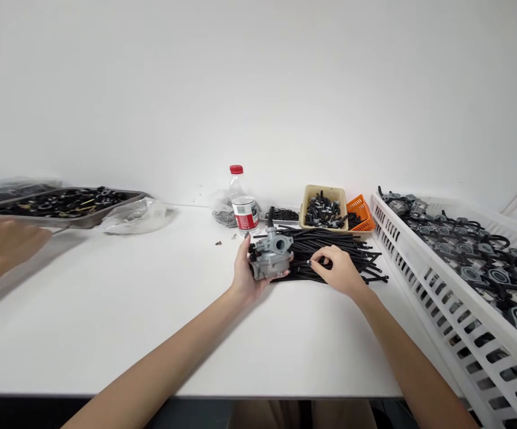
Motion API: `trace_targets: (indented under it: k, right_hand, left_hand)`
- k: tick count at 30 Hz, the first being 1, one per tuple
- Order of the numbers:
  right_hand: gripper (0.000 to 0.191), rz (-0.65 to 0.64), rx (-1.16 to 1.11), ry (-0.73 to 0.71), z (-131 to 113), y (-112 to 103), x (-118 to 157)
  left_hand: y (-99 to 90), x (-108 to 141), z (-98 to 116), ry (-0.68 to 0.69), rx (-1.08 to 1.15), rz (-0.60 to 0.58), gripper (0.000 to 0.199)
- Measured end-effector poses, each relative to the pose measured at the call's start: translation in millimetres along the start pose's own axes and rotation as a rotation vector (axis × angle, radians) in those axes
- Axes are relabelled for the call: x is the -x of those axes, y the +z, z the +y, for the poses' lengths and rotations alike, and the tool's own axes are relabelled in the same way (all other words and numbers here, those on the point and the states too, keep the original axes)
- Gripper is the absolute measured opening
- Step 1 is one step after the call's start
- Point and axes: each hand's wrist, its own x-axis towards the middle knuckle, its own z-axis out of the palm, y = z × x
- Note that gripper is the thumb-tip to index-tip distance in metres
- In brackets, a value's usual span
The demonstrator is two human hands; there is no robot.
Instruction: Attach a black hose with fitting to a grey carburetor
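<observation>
Carburetor on table, left of hose pile; bottle and two bins behind; crate at right; tray far left.

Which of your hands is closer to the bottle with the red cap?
Left. The left hand holds the carburetor just below the bottle. The right hand is farther off to the bottle's right, resting on the pile of black hoses.

A plain white wall rose behind a long white table; soft, even light filled the room.
</observation>
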Motion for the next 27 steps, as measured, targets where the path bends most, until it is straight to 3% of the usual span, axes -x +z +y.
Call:
trace_targets:
  k: [3,7,16,24,27]
  right_hand:
    - [0.016,-0.166,0.173,-0.043,-4.6,0.5,3.1]
    - [0.018,-0.235,0.316,-0.061,-5.7,5.6,4.5]
    - [0.016,-0.111,0.383,-0.108,7.0,10.8,4.0]
    - [0.014,-0.1,0.367,-0.178,4.8,21.5,3.7]
    - [0.011,0.007,0.284,-0.232,1.2,18.9,3.1]
  left_hand:
    - [-10.1,-8.4,9.3,0.119,0.01,0.026,0.056]
    - [-17.4,-15.9,12.7,0.187,0.04,0.03,0.055]
    - [-15.9,-14.7,5.4,0.135,0.001,-0.003,0.055]
    - [-15.7,-16.7,0.7,0.117,0.003,-0.019,0.049]
    - [-15.9,-17.1,-0.4,0.118,-0.009,-0.021,0.048]
